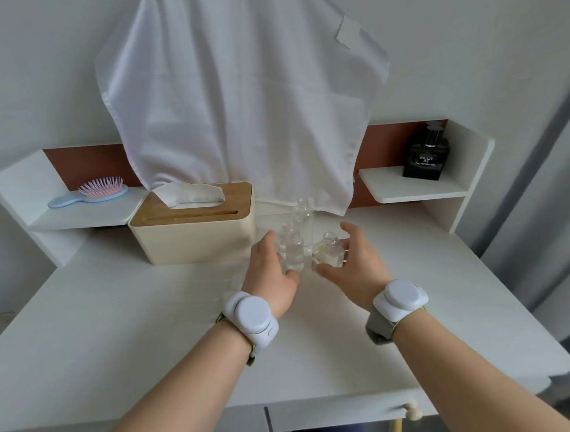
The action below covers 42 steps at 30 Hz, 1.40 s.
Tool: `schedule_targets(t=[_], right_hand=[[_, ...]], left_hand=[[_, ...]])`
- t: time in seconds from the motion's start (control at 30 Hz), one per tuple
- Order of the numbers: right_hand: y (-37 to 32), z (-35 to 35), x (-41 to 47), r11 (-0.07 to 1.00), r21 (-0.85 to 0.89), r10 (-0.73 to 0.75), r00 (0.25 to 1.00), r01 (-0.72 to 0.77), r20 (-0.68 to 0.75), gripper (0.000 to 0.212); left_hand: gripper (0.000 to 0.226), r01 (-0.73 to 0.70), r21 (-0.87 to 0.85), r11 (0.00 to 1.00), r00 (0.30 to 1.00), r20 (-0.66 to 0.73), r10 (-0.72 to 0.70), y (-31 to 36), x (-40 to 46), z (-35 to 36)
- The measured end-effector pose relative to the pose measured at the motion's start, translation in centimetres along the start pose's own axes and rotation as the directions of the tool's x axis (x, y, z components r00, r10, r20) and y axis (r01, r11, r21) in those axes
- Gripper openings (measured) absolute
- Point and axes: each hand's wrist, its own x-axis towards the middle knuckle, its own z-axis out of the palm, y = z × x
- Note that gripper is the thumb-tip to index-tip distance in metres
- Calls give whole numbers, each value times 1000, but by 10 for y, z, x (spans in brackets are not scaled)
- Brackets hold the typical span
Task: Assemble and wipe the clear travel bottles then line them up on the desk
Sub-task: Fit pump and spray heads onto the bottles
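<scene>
Standing upright, uncapped bottles (pixel 295 252) sit between left hand (pixel 271 276) and right hand (pixel 355 265).

We're in a home bedroom or dressing corner: a white desk (pixel 117 323) with side shelves, a hairbrush (pixel 89 193) on one, perfume (pixel 426 157) on the other, a tissue box (pixel 191 227), grey curtain (pixel 545 169) at right.

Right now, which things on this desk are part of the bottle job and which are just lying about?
Job:
- tall clear bottle, uncapped
- small clear bottle, in left hand
- squat clear bottle, in right hand
- desk
- tissue box, probably for wiping

Lying about:
- hairbrush
- black perfume bottle
- hanging white cloth
</scene>
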Motion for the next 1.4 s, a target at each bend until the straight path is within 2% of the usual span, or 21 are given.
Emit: schedule_targets(t=[0.17,0.37,0.57,0.7,0.9,1.07,1.4], right_hand=[[-20,-21,-13,999,28,-36,999,36,25,89],[-43,-24,-26,997,-32,-67,997,68,33,78],[-40,-6,-45,997,-55,-40,992,47,121,68],[-35,13,-56,997,-68,-25,991,35,132,64],[-34,33,-67,998,-63,-21,998,25,51,64],[-36,45,-74,995,-100,-17,999,20,28,66],[-38,55,-79,994,-103,20,1000,-23,-24,74]], left_hand=[[72,-104,-78,991,994,30,107,4,-13,-9],[77,-188,-47,981,981,49,190,0,-33,-16],[63,-203,-11,979,979,-25,203,-20,-54,-44],[52,-186,10,982,980,-67,187,-35,-64,-60],[39,-209,200,957,970,-83,229,-51,-77,-74],[35,-267,401,876,943,-76,323,-64,-85,-82],[30,-215,539,814,961,-32,275,-70,-78,-85]])
